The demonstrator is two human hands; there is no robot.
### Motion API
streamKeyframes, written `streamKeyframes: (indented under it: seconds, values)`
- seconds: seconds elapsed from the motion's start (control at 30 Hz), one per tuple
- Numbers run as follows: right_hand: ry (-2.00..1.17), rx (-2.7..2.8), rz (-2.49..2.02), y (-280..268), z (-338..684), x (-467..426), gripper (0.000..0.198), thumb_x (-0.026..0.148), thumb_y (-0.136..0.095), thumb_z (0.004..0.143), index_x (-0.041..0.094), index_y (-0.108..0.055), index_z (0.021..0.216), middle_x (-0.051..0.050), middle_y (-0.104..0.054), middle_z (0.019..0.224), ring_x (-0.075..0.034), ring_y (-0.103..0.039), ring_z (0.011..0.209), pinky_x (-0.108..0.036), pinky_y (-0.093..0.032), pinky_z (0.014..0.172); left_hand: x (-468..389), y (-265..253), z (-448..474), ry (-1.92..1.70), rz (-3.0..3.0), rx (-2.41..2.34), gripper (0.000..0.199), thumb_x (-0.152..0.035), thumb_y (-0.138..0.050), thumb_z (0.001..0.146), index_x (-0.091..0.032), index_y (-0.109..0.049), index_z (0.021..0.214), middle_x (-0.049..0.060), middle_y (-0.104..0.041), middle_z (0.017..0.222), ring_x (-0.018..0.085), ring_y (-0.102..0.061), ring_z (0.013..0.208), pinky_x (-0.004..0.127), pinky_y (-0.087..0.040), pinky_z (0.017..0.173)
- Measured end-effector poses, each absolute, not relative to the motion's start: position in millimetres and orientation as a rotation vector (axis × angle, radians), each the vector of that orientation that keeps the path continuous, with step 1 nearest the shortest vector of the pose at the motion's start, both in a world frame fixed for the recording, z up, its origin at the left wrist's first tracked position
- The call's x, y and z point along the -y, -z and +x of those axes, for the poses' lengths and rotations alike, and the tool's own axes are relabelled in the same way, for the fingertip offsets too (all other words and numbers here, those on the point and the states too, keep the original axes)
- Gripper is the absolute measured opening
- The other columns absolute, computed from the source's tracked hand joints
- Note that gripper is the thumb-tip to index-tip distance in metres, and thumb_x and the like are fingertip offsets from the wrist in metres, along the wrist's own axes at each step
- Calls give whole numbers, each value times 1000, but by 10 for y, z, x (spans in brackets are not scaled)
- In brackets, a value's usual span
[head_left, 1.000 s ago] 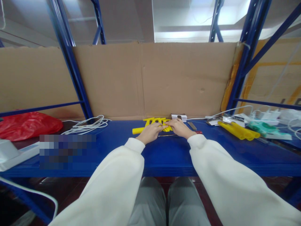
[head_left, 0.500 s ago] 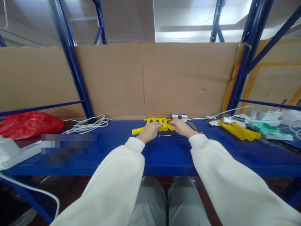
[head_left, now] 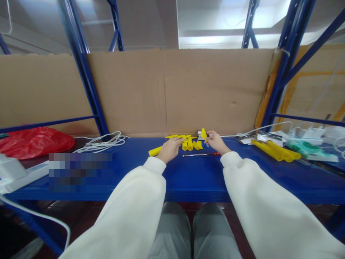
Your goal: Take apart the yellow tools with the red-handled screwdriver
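Observation:
My right hand [head_left: 216,141] pinches a flat, angled yellow plastic piece [head_left: 204,134], held upright above the table. My left hand [head_left: 169,149] lies over a group of yellow parts, fingers stretched toward the right; its fingertips touch or hover just above them, I cannot tell which. Beside those fingertips are short yellow tubes [head_left: 187,145] and small flat yellow pieces [head_left: 198,145]. A longer yellow tube [head_left: 154,151] is partly hidden behind the left hand. In front of the parts lies a screwdriver [head_left: 199,155] with a red handle, partly covered by my right hand.
Behind the blue table [head_left: 185,180] stands a cardboard panel [head_left: 172,90]. To the left are a coiled white cable [head_left: 104,142], a red bag [head_left: 35,142] and a power strip [head_left: 24,178]. More yellow tubes [head_left: 276,150] and a green-and-white item [head_left: 307,148] lie right.
My hands have come apart. My right hand has moved slightly right and up with the yellow piece, uncovering tubes and small pieces; my left hand has shifted slightly left.

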State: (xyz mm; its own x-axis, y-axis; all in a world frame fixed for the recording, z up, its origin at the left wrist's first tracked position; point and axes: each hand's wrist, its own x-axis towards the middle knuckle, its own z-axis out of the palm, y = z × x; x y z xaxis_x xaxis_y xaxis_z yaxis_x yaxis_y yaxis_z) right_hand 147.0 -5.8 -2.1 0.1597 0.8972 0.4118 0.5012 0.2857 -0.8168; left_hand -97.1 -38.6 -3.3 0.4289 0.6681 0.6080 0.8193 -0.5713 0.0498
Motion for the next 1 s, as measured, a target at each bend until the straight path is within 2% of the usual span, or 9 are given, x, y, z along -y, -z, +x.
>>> streamKeyframes:
  seconds: [0.1,0.23,0.63,0.87,1.0]
  values:
    - [-627,1318,-1420,-6,1426,80,29,1,-58,85,12,-61,112,3,-62,54,-11,-56,45,-19,-45,48,372,43,-973,887,-2432,1294,38,-10,-55,90,-21,-71,123,10,-72,125,23,-67,117,38,-52,104]
    - [-663,1286,-1547,-47,1362,153,25,0,-59,82,12,-63,104,3,-63,53,-9,-53,42,-17,-41,45,344,62,-985,921,-2436,1302,38,-8,-56,90,-21,-72,122,10,-72,125,23,-67,117,39,-52,105]
    - [-563,1421,-1712,51,1330,-40,18,8,-55,84,10,-67,98,-7,-73,71,-12,-56,49,-21,-40,46,349,49,-982,955,-2441,1326,37,-9,-56,90,-20,-72,122,11,-71,127,24,-66,120,38,-51,106]
    - [-514,1479,-1778,74,1338,-155,12,6,-58,81,12,-68,83,-5,-72,68,-12,-55,47,-22,-39,47,353,56,-972,937,-2458,1305,37,-9,-55,91,-21,-72,122,9,-71,127,23,-65,120,38,-50,106]
    - [-428,1629,-1788,109,1357,-255,16,6,-60,79,14,-67,68,-4,-66,57,-13,-56,47,-22,-41,46,352,62,-975,936,-2467,1296,37,-10,-56,91,-21,-72,122,9,-72,125,23,-67,118,39,-51,106]
